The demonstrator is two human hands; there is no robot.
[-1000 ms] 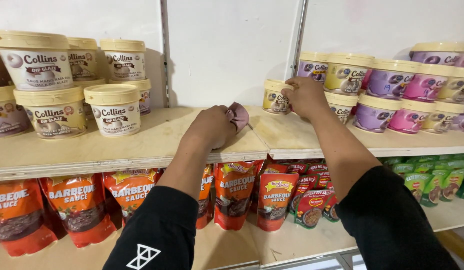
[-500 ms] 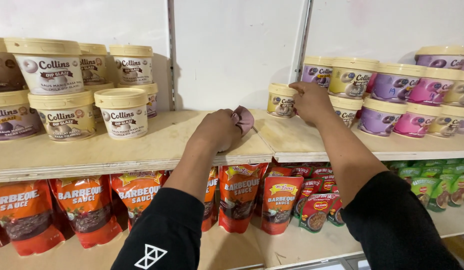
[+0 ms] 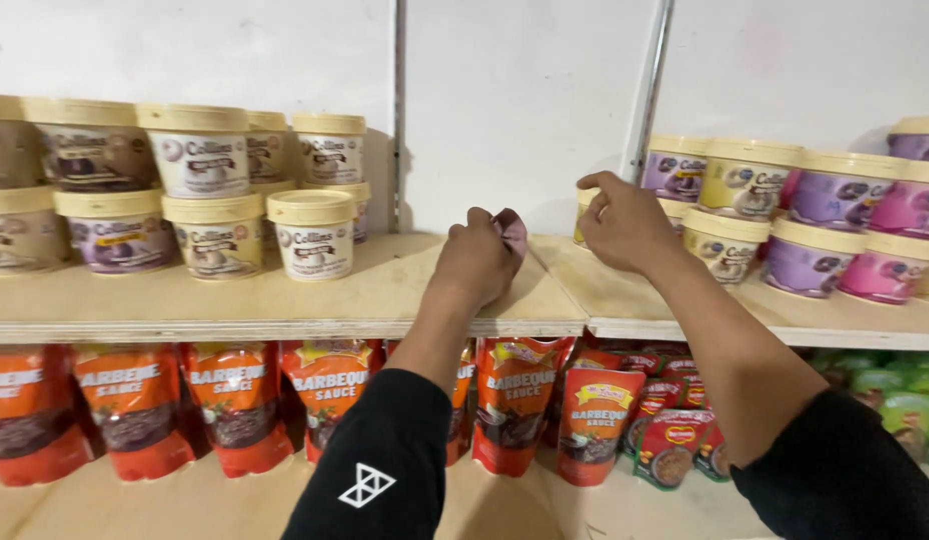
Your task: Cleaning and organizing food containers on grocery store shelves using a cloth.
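Down low, red barbecue sauce pouches (image 3: 234, 400) are hanging under the wooden shelf (image 3: 284, 300), same as before. The left hand (image 3: 476, 262) is sitting curled up on the shelf board, fingers closed around a crumpled pink cloth (image 3: 512, 232) that's poking out by the knuckles; it's barely budged from a second ago. The right hand (image 3: 624, 222) is what's changing: it's now covering the small cream-lidded tub (image 3: 584, 215) at the end of the right-hand row, fingers wrapping over it, though how tight is hard to tell. Behind that, the purple, yellow and pink tubs (image 3: 784, 210) are staying put, and the cream-lidded tubs (image 3: 199, 195) on the left look unchanged too.
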